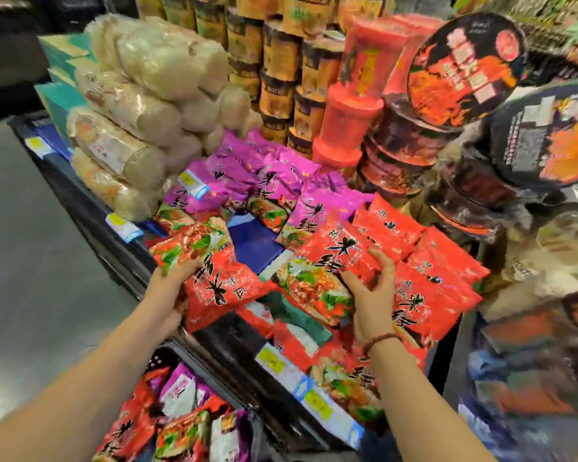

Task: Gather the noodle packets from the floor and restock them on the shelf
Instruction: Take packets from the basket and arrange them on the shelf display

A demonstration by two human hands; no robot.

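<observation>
Fingers (177, 266) of the left hand (167, 288) curl around the near edge of a red noodle packet (211, 271), thumb on top, and hold it tilted just above the front lip of the shelf (121, 251). On the other side, the right hand (371, 295) has its fingers closed on a second red packet (334, 261), gripping that packet's right edge where it lies on the pile; a string of dark beads (381, 340) circles that wrist.

Both packets are over the lower display shelf, between a row of purple noodle packets (247, 181) further back and a heap of red ones (441, 281) at the right. A bare patch of blue shelf liner (251, 241) shows between the two held packets. Behind the purple row stand stacked orange cup noodles (277, 95) and red tubs (351, 108), and to the right dark bowl noodles (464, 68) lean forward. Clear bags of pale dried noodles (141, 105) are piled at the left end. Yellow price tags (274, 360) sit along the shelf front.

Below the shelf edge, near the left forearm, more red and purple packets (181, 415) lie bunched together low down; what they rest in is too blurred to tell. Grey floor (24, 261) runs along the left.
</observation>
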